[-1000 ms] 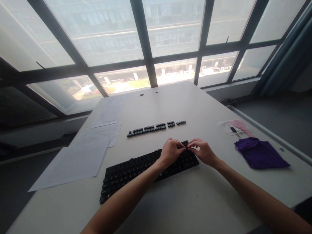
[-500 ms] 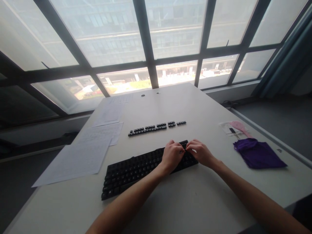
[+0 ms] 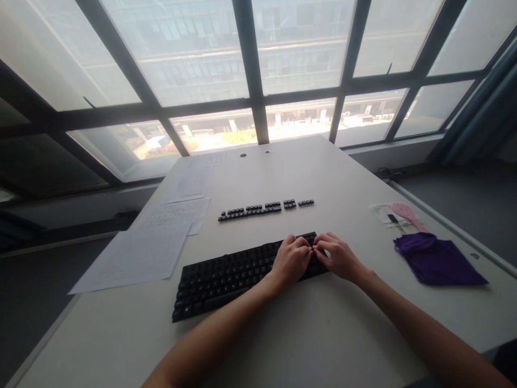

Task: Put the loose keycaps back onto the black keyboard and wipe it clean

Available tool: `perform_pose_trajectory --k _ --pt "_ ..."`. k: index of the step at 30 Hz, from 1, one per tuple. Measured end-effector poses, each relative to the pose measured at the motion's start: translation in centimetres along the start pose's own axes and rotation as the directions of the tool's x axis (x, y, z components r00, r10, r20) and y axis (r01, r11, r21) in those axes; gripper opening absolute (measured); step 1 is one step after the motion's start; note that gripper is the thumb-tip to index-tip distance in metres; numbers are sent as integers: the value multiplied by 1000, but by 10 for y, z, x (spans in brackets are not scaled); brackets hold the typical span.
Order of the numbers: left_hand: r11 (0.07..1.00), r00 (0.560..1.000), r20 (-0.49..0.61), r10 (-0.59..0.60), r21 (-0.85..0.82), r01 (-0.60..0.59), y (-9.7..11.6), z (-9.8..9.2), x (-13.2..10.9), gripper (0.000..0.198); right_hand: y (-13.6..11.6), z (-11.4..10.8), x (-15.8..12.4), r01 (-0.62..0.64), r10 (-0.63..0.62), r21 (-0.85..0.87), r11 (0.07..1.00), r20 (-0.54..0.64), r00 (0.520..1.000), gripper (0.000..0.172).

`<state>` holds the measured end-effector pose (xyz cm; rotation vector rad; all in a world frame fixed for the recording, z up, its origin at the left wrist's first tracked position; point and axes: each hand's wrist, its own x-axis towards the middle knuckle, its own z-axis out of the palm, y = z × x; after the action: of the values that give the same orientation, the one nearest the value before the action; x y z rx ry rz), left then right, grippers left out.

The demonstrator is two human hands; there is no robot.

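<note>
A black keyboard (image 3: 226,280) lies at a slant on the white table, its right end partly covered by my hands. My left hand (image 3: 294,257) rests over the right part of the keys, fingers curled and pinched together. Close against it, my right hand (image 3: 334,253) bends over the keyboard's right end with its fingertips pinched too. The fingertips of both hands nearly meet; whatever is between them is too small or hidden to make out. Beyond the keyboard, loose black keycaps (image 3: 250,213) stand lined up in two rows, in several groups.
Printed paper sheets (image 3: 141,253) cover the table's left side. On the right lie a purple cloth pouch (image 3: 440,261), a pink hairbrush-like object (image 3: 404,211) and a small black-handled tool (image 3: 393,220) on white wrapping. Large windows (image 3: 299,48) stand behind the table (image 3: 278,178).
The view has shifted slightly, so everything sits a little further right. My hands stay at the keyboard's right end, with the fingertips slightly closer together.
</note>
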<state>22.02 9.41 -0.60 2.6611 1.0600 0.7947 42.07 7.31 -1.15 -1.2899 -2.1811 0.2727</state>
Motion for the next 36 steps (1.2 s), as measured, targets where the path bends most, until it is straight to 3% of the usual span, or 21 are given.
perform_pose_trajectory --k 8,13,17,20,23,27,31,34,36 --pt "998 999 13 -42 -38 42 -2 2 -3 22 0 6 -5 -11 11 -70 997 7 1000 20" --pt "997 999 5 -49 -58 49 -4 2 -4 22 1 6 -3 -14 14 -38 999 -12 1000 20" --pt "980 993 -38 -108 -172 100 -2 -2 -2 21 2 3 -1 -9 12 37 999 -83 996 18" --pt "943 981 -78 -180 -297 149 0 -18 0 21 4 4 -1 -27 37 67 997 -150 988 17" --pt "928 971 -79 -224 -320 189 -10 -50 -9 20 5 6 -3 -14 25 60 998 -191 981 19" --pt "935 936 -105 -337 -159 318 -51 -106 -57 22 0 8 -3 59 -46 57 997 -207 977 22" --pt "850 833 -232 -502 46 525 -99 -152 -140 29 -16 13 -1 154 -140 81 985 -157 978 23" --pt "754 748 -301 -591 123 645 -114 -172 -198 31 -33 22 2 211 -201 103 972 -103 974 24" --pt "697 688 -299 -662 94 711 -114 -175 -223 33 -45 28 4 231 -226 109 967 -51 973 25"
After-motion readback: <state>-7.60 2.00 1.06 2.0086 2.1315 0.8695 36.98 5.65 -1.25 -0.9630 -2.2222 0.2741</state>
